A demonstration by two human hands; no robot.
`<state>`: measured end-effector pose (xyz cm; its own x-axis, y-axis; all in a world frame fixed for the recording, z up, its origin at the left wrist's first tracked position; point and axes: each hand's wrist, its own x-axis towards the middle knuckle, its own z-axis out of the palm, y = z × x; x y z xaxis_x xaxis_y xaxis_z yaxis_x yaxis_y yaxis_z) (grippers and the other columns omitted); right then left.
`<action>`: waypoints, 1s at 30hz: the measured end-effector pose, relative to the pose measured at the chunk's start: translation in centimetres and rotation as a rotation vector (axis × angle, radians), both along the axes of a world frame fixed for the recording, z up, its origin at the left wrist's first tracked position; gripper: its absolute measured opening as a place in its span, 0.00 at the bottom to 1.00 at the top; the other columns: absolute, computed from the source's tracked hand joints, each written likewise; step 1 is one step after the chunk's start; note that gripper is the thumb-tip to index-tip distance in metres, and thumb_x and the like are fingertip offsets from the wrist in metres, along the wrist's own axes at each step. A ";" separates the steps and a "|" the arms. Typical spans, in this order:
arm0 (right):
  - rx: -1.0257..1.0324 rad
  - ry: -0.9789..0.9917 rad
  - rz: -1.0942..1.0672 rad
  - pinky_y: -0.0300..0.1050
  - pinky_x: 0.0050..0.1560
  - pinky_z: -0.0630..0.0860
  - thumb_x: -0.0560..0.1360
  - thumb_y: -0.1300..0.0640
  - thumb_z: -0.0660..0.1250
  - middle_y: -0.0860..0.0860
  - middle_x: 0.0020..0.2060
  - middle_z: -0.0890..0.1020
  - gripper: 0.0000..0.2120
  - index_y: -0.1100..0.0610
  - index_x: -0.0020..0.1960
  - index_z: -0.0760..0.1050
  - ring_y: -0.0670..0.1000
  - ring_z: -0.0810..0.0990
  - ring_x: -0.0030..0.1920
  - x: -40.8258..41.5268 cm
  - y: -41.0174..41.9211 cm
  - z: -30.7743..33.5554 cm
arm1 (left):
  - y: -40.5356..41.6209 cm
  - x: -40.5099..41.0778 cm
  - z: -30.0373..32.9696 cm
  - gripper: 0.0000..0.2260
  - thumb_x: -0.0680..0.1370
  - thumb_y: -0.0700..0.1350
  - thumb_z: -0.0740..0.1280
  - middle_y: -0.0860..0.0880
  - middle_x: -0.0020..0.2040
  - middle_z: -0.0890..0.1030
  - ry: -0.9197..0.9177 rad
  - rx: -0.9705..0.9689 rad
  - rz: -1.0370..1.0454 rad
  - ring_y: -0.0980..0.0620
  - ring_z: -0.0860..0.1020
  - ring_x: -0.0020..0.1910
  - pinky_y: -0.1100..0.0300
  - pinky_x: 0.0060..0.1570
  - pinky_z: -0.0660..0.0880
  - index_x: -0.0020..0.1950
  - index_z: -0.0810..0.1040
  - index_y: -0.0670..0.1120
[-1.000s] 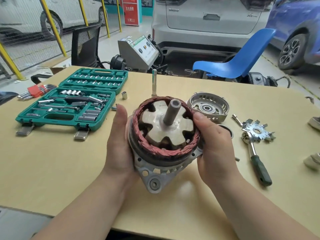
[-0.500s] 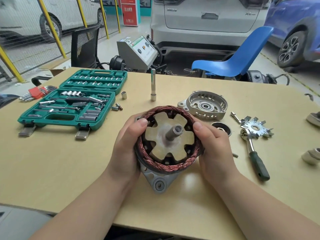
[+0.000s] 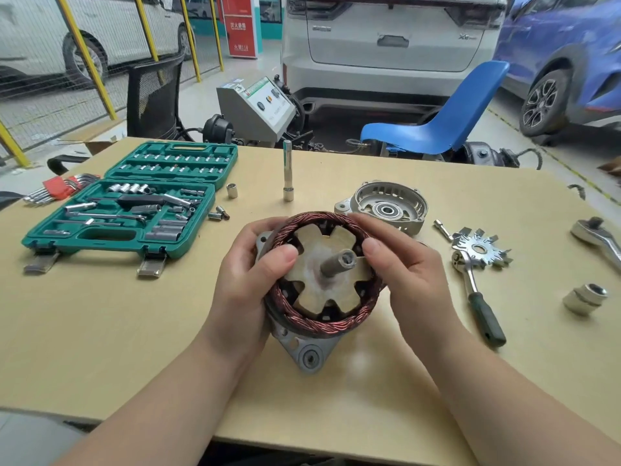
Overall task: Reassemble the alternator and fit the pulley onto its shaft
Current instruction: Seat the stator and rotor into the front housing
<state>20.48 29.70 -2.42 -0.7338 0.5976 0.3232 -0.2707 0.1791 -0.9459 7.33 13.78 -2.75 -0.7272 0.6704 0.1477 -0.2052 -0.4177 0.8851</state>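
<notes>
The alternator body [image 3: 304, 351] rests on the table in front of me, tilted toward me, with its copper stator winding [image 3: 322, 326] around the claw-pole rotor [image 3: 319, 294] and the bare shaft [image 3: 337, 262] pointing up. My left hand [image 3: 245, 284] grips its left side, thumb over the winding. My right hand [image 3: 403, 267] holds the right side, fingers across the upper rim. Behind it lies the front end cover [image 3: 386, 205] with its bearing. The fan disc [image 3: 479, 248] lies to the right. The pulley [image 3: 584, 297] sits far right.
An open green socket case [image 3: 127, 203] lies at the left with red hex keys [image 3: 58, 188] beside it. A long socket [image 3: 288, 169] stands upright behind the alternator. A green-handled ratchet [image 3: 477, 297] lies to the right, another ratchet [image 3: 598, 240] at the far right edge.
The alternator has tipped further toward me, so the shaft now points more at the camera. Both thumbs and fingers have slid up over the winding's rim.
</notes>
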 end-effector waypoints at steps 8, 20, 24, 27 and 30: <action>-0.141 0.010 0.036 0.37 0.56 0.81 0.82 0.51 0.65 0.47 0.63 0.85 0.16 0.44 0.68 0.80 0.48 0.83 0.64 0.3 -1.4 -0.1 | 1.7 0.4 0.5 0.23 0.68 0.52 0.79 0.40 0.55 0.87 0.062 -0.088 0.023 0.38 0.87 0.52 0.49 0.45 0.84 0.61 0.82 0.46; -0.388 0.073 0.306 0.45 0.64 0.79 0.84 0.58 0.61 0.53 0.73 0.77 0.22 0.47 0.76 0.73 0.57 0.77 0.73 1.2 -0.5 -0.5 | 2.6 1.0 1.0 0.34 0.66 0.76 0.76 0.39 0.55 0.87 0.176 -0.191 0.097 0.34 0.86 0.56 0.32 0.62 0.80 0.57 0.84 0.50; -0.358 0.035 0.287 0.45 0.65 0.78 0.82 0.57 0.62 0.51 0.73 0.78 0.22 0.44 0.75 0.74 0.55 0.77 0.72 1.5 -0.8 -0.2 | 2.7 1.3 1.3 0.39 0.70 0.77 0.71 0.35 0.56 0.86 0.133 -0.175 0.109 0.30 0.84 0.58 0.28 0.65 0.77 0.60 0.84 0.43; -0.122 0.021 0.106 0.45 0.69 0.76 0.82 0.55 0.64 0.45 0.72 0.77 0.23 0.43 0.75 0.74 0.48 0.75 0.74 2.1 -1.4 -0.1 | 3.0 0.9 0.8 0.31 0.75 0.72 0.68 0.37 0.54 0.87 0.075 -0.165 0.131 0.35 0.86 0.56 0.31 0.64 0.79 0.57 0.87 0.45; 0.359 0.036 -0.096 0.52 0.76 0.68 0.82 0.53 0.64 0.44 0.75 0.73 0.21 0.50 0.76 0.73 0.51 0.67 0.79 2.9 -1.5 0.5 | 3.0 0.7 0.3 0.26 0.73 0.72 0.67 0.39 0.51 0.88 0.004 -0.181 0.138 0.35 0.86 0.57 0.32 0.68 0.77 0.48 0.88 0.51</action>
<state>23.37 28.25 -1.88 -0.6641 0.5072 0.5493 -0.2689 0.5235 -0.8085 7.99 16.77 -2.45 -0.8136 0.5803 0.0368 -0.1538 -0.2758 0.9488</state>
